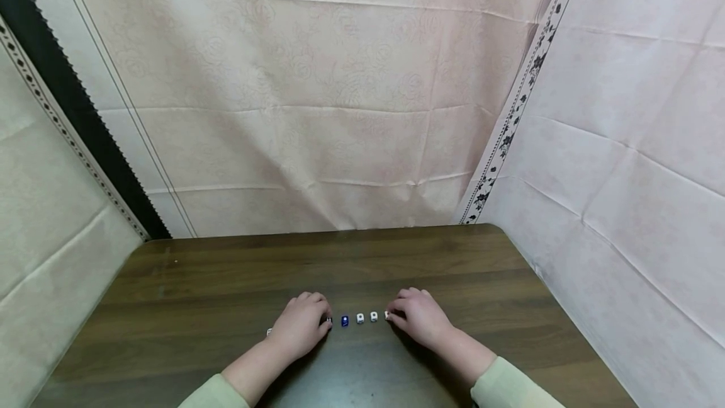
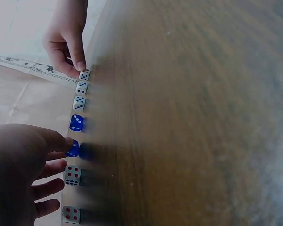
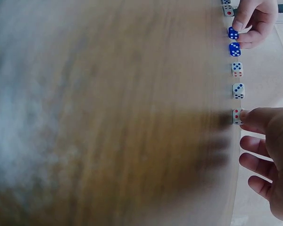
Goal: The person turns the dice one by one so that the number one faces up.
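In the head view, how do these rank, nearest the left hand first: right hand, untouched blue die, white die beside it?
1. Untouched blue die: just right of the left hand.
2. White die: right of the blue one.
3. Right hand: farthest right of the three.

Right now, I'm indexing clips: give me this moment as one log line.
left hand: pinches blue die; right hand: pinches white die; between them: another blue die, two white dice; surface: wooden table

Head view high, facing forward and down over table [image 1: 362, 269]; wrist views close, opposed, sharing dice row [image 2: 76, 123].
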A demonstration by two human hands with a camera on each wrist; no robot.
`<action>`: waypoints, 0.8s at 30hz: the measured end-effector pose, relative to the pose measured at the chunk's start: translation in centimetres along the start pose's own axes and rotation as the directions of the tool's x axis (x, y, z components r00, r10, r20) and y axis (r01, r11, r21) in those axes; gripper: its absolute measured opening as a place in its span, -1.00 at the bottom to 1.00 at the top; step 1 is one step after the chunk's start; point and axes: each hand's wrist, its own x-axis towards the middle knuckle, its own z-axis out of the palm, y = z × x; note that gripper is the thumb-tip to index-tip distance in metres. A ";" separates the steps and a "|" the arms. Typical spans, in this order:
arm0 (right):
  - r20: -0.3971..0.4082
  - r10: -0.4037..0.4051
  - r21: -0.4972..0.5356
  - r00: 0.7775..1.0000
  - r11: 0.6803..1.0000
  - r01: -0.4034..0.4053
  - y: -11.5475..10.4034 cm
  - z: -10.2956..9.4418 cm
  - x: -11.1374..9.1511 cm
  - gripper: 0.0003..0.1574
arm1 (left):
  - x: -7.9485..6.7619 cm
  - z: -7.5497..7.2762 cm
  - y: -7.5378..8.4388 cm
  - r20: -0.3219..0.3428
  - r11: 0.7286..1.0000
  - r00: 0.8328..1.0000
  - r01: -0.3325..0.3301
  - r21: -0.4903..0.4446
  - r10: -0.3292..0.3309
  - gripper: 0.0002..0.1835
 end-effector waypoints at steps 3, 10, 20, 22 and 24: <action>0.002 0.004 0.002 1.000 1.000 -0.004 0.0 0.0 0.0 -0.88 | 0.0 -0.1 0.1 -0.005 1.000 1.000 0.002 0.000 -0.002 -0.94; 0.009 0.006 0.002 1.000 1.000 -0.006 0.1 0.2 0.0 -0.89 | 0.0 -0.1 0.1 -0.021 1.000 1.000 0.004 0.015 -0.004 -0.91; 0.021 0.015 0.003 1.000 1.000 -0.015 0.2 0.3 0.0 -0.86 | 0.1 0.1 0.0 -0.031 0.999 0.999 0.025 0.033 -0.024 -0.88; 0.026 0.018 0.004 1.000 1.000 -0.018 0.2 0.3 0.0 -0.86 | 0.2 0.1 0.0 -0.028 0.999 0.999 0.028 0.026 -0.027 -0.88; 0.029 0.018 0.006 0.999 1.000 -0.018 0.2 0.2 0.0 -0.86 | 0.2 0.0 0.0 -0.024 1.000 0.999 0.029 0.008 -0.029 -0.88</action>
